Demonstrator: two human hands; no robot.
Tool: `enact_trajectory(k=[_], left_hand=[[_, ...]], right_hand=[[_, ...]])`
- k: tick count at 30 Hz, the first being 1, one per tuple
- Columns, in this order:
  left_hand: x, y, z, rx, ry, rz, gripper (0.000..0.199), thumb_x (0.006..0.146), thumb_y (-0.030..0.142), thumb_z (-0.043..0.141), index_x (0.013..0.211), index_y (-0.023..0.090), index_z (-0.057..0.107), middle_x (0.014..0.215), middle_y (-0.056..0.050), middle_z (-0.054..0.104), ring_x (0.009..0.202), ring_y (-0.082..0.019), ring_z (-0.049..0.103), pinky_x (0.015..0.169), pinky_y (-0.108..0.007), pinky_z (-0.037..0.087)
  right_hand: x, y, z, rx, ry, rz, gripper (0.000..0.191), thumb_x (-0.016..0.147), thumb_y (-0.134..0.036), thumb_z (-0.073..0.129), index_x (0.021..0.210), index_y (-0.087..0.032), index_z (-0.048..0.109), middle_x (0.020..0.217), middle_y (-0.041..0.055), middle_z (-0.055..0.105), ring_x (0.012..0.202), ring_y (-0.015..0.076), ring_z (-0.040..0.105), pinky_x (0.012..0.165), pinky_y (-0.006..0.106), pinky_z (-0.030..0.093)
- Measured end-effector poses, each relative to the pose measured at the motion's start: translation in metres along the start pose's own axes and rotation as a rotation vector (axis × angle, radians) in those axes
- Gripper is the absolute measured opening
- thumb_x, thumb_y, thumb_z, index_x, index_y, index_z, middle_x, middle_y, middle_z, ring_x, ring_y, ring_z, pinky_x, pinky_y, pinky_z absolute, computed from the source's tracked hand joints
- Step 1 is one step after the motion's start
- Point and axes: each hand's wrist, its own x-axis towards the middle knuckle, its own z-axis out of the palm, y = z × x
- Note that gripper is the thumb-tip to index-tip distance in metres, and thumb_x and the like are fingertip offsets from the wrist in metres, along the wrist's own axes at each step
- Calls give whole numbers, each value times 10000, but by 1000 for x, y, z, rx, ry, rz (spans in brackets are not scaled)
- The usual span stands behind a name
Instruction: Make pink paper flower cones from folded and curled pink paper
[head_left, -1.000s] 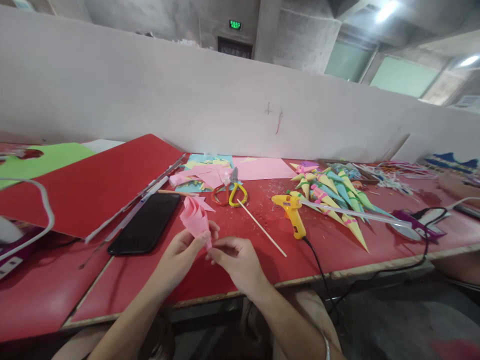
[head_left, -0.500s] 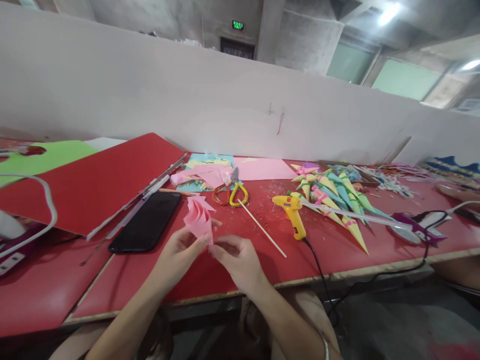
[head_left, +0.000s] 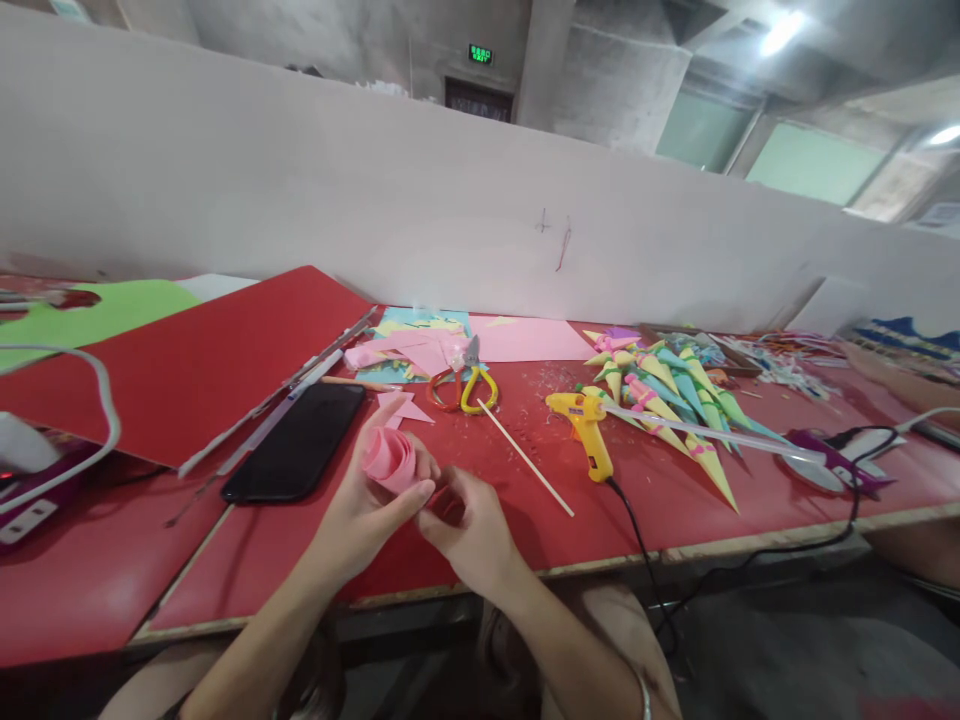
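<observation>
A pink sheet of paper rolled into a spiral cone (head_left: 391, 462) is in my left hand (head_left: 360, 515), its wide end turned up and the thumb pressed along its lower side. My right hand (head_left: 472, 525) meets the left one at the narrow end, with thumb and fingers curled inward. Whatever lies between those right fingertips is hidden. Just behind the roll, small pink paper pieces (head_left: 405, 408) lie on the red table (head_left: 517, 540). Beyond them are scissors (head_left: 463, 388) with one red and one yellow handle. A thin pale stick (head_left: 529, 460) rests right of my hands.
A yellow glue gun (head_left: 589, 430) with a clear glue stick lies to the right, its black cord over the table edge. Behind it are several paper cones (head_left: 675, 390). A black phone (head_left: 296, 445) and red sheet (head_left: 195, 360) are left. A white partition (head_left: 450, 210) stands behind.
The pink paper has gone from upright, fanned folds to a tighter spiral with its open end facing me. My left fingers now wrap further round it, and both hands have turned slightly.
</observation>
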Motion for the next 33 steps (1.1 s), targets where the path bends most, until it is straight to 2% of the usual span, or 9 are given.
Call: enact_trajectory(k=[3,6,10,14,21,26,33], left_hand=[[-3,0,3,16,-48,-5,727,718,201,648,1348,225,284,629,55,527,575,-94,483,589,-211,442],[-6,0,4,57,-83,-12,737,694,149,650,1338,226,300,604,64,523,538,-90,465,554,-200,428],[-12,3,7,172,-120,130,727,643,76,664,1276,255,354,652,55,565,581,-118,525,593,-229,455],[-17,6,12,308,-70,270,673,616,63,677,1197,273,410,656,59,593,599,-140,563,651,-268,463],[-20,2,12,378,-76,284,664,622,56,659,1175,340,429,650,77,593,572,-136,567,636,-259,456],[-20,2,13,431,-33,275,574,615,107,680,1118,294,479,629,72,613,548,-142,574,611,-260,471],[-16,5,13,512,-63,418,507,695,104,590,1147,271,432,640,75,606,547,-127,593,596,-242,490]], right_hand=[[1,3,0,-75,-36,-65,22,678,-189,548,699,-184,545,646,-14,542,607,122,490,564,218,396],[1,6,0,-114,-72,-109,40,659,-152,531,660,-191,531,670,-4,532,655,139,496,596,230,399],[-2,7,2,-5,-45,-123,57,672,-169,521,628,-198,502,671,-10,511,637,132,481,600,231,398],[-5,3,1,47,-61,-157,38,686,-172,521,659,-189,541,755,16,550,705,148,511,653,248,405],[-6,3,0,84,-73,-194,98,744,-257,514,708,-191,578,751,19,539,714,154,516,655,259,407],[-6,4,1,81,-62,-205,108,752,-273,503,706,-188,551,744,16,529,711,151,514,649,255,410],[-5,13,5,-2,-6,-238,128,755,-228,462,642,-182,499,693,-2,502,640,124,488,586,227,392]])
